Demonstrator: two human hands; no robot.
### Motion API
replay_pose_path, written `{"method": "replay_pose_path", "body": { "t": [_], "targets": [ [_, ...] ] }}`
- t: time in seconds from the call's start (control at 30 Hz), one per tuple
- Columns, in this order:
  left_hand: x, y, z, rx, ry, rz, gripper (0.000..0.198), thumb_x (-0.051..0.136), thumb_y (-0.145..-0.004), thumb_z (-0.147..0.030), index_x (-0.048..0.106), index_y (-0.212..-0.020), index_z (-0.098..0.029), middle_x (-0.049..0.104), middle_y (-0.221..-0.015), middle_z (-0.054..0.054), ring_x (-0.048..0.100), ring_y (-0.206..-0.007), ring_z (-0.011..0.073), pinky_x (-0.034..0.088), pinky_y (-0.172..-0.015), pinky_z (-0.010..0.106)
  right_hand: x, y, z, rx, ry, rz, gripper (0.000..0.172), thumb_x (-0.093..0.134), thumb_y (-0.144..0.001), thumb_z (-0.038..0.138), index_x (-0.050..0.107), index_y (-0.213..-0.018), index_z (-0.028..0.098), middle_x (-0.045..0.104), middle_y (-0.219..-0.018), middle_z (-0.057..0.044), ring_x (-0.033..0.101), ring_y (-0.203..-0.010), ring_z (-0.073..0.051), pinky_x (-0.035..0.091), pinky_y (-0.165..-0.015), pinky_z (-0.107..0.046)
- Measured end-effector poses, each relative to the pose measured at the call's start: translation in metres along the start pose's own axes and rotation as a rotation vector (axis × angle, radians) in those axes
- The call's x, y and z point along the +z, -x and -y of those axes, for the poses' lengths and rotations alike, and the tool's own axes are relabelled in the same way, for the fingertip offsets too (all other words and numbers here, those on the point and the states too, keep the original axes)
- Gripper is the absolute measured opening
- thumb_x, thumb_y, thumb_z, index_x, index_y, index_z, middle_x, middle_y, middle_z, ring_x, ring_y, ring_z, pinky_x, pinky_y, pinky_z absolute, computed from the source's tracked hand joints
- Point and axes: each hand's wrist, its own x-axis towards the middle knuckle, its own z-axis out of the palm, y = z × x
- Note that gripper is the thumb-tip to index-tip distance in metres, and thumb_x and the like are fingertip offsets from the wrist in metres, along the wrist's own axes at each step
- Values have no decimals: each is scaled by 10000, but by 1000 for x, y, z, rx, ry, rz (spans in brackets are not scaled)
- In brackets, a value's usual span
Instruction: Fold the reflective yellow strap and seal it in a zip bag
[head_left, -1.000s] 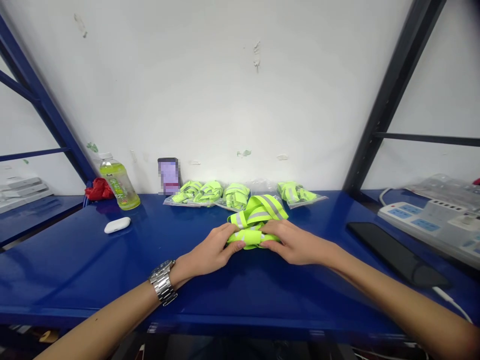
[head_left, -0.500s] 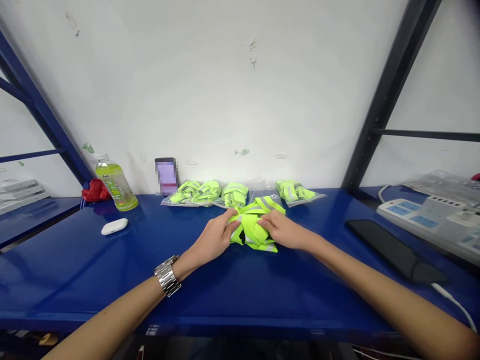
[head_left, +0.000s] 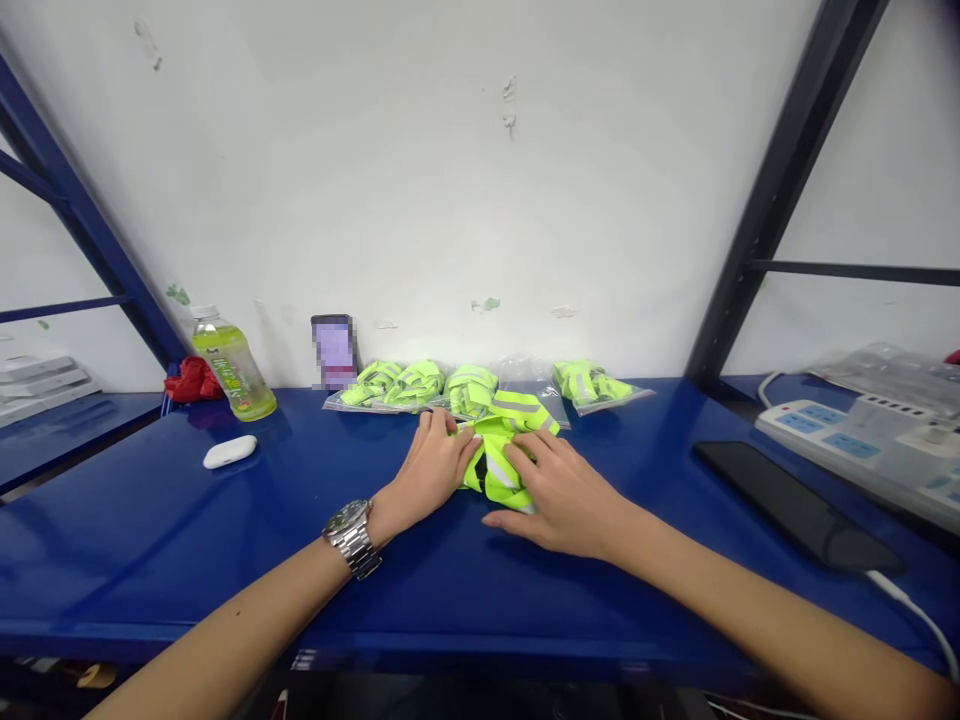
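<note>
A neon-yellow reflective strap vest [head_left: 491,462], with silver stripes and a black part showing, lies bunched on the blue table. My left hand [head_left: 433,462] pinches its left side between thumb and fingers. Over the right side rests my right hand [head_left: 559,490], fingertips on the fabric and thumb stretched out apart near the tabletop. Just behind are clear plastic bags with similar folded vests: a bagged pair [head_left: 397,385], another bundle [head_left: 470,388], and one further right [head_left: 589,385]. A clear bag [head_left: 529,375] lies partly behind the vest in my hands.
On the left of the blue table [head_left: 337,600] stand a green drink bottle [head_left: 236,365], a white earbud case [head_left: 230,452] and a red cloth bundle [head_left: 193,380]. A phone [head_left: 335,350] leans on the wall. Right are a cabled black phone [head_left: 795,505] and a power strip [head_left: 825,430].
My right hand has let go of its pinch, opened and come down nearer over the vest's right side. My left hand keeps its hold, its wrist turned slightly. The vest is bunched more compactly.
</note>
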Motion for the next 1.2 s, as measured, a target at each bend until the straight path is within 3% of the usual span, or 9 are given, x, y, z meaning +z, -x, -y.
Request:
{"method": "replay_pose_path", "body": {
  "t": [0.2, 0.37, 0.5, 0.6, 0.7, 0.83, 0.97, 1.07, 1.2],
  "targets": [
    [-8, 9, 0, 157, -2, 110, 434, 235, -1008, -350, 501, -1288, -153, 553, -959, 109, 497, -869, 209, 426, -810, 369, 8, 6, -10, -43, -29, 15, 176, 475, -923, 220, 543, -1056, 129, 585, -1006, -169, 546, -997, -300, 486, -827, -438],
    [-30, 30, 8, 269, 139, 248, 492, 298, -994, -420, 295, -1445, -224, 530, -1269, 125, 486, -1162, 248, 384, -989, 416, 7, 9, -20, 11, -151, 41, 145, 411, -943, 179, 529, -1021, 145, 573, -946, -134, 562, -869, -250, 489, -711, -370],
    [-38, 40, 11, 291, 185, 284, 624, 437, -935, -494, 227, -1465, -241, 501, -1311, 121, 470, -1190, 258, 392, -991, 394, 7, 11, -21, 71, -207, 52, 179, 377, -921, 115, 523, -1019, 145, 586, -925, -127, 571, -828, -237, 467, -672, -338],
    [-36, 39, 6, 305, 146, 253, 475, 361, -970, -454, 383, -1359, -183, 575, -1141, 119, 524, -1043, 239, 419, -904, 369, 10, 13, -23, 104, -266, 16, 244, 368, -903, 93, 510, -1096, 139, 613, -971, -134, 594, -845, -233, 457, -692, -327],
    [-36, 32, -1, 278, 166, 225, 394, 283, -990, -442, 540, -1076, -155, 582, -910, 79, 523, -836, 199, 416, -767, 315, 9, 14, -22, 155, -321, -9, 247, 357, -911, 117, 515, -1095, 158, 648, -896, -97, 610, -771, -220, 425, -650, -303],
    [-39, 21, -3, 122, 354, 263, 413, 270, -995, -449, 490, -784, -170, 519, -716, 2, 461, -630, 132, 352, -611, 251, 5, 6, -17, 248, -389, 12, 226, 326, -945, 175, 549, -908, 178, 640, -722, -45, 582, -621, -189, 358, -574, -275],
    [-33, 15, 4, -14, 352, 347, 451, 238, -1000, -439, 523, -772, -174, 514, -655, -16, 444, -582, 129, 326, -581, 253, 10, -8, -16, 355, -300, 157, 282, 329, -946, 162, 566, -791, 168, 658, -737, -72, 597, -645, -188, 368, -597, -271],
    [-21, 15, 8, -9, 147, 265, 387, 240, -1002, -374, 578, -968, -190, 558, -835, 35, 506, -764, 187, 380, -679, 296, 16, -11, -16, 421, -184, 233, 241, 380, -914, 135, 609, -839, 148, 653, -751, -98, 599, -666, -210, 374, -606, -282],
    [-8, 18, 7, 154, 17, 2, 313, 273, -979, -214, 500, -1189, -164, 537, -1074, 120, 500, -928, 229, 418, -771, 367, 17, -8, -11, 356, -6, 136, 224, 409, -918, 144, 626, -976, 141, 590, -861, -133, 559, -777, -236, 406, -649, -300]
  ]
}}
